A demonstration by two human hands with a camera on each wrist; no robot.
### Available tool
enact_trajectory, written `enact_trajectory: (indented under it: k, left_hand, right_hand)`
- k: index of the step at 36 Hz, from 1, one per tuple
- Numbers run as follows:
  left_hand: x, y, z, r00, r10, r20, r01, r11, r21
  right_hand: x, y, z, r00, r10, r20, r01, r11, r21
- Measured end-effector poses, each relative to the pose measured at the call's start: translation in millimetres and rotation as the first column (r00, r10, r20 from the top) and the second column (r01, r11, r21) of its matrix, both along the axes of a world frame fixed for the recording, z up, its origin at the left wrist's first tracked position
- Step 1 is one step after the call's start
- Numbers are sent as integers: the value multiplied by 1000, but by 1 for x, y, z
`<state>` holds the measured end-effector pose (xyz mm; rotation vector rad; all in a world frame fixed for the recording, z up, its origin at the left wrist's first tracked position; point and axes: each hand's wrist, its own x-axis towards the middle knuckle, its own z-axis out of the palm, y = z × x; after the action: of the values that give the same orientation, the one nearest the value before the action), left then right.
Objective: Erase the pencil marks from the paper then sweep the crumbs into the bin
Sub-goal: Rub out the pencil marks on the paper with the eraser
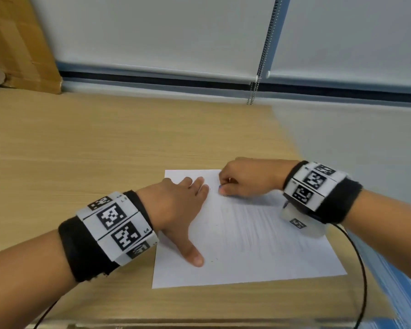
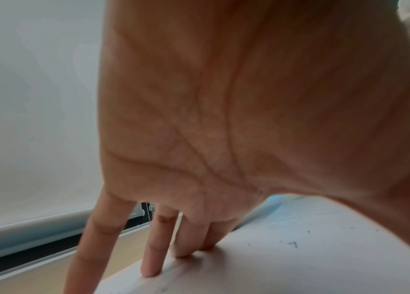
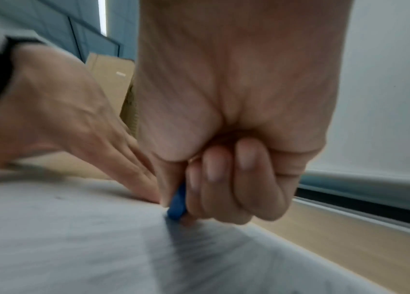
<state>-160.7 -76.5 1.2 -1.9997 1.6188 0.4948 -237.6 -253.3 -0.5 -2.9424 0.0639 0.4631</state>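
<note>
A white sheet of paper with faint grey pencil strokes lies on the wooden desk. My left hand lies flat on the sheet's left part, fingers straight and spread, pressing it down. My right hand grips a small blue eraser in curled fingers and holds its tip on the paper near the far edge, close to the left fingertips. Tiny dark crumbs dot the paper beside the left palm. In the head view only a speck of the eraser shows.
A cardboard box stands at the desk's far left corner. A window blind with a bead chain runs along the back. The desk's right edge lies just past the paper. Black cables hang off both wrists.
</note>
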Motion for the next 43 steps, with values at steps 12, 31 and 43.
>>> enact_trajectory:
  k: [12,31,43]
  left_hand:
    - [2,1,-2,999,21,-24,-22,1000,-16]
    - [-2,-1,0,1000,27,-9,-27,999,23]
    - [-1,0,-1,1000,25,-7,-25,1000,7]
  right_hand:
    - [-21,12,0,978,179,104,-141,945,-296]
    - [-45,36,3,955,296,27,-272,905,-328]
    - [-48,44,0,939,340,60,-299,887,-353]
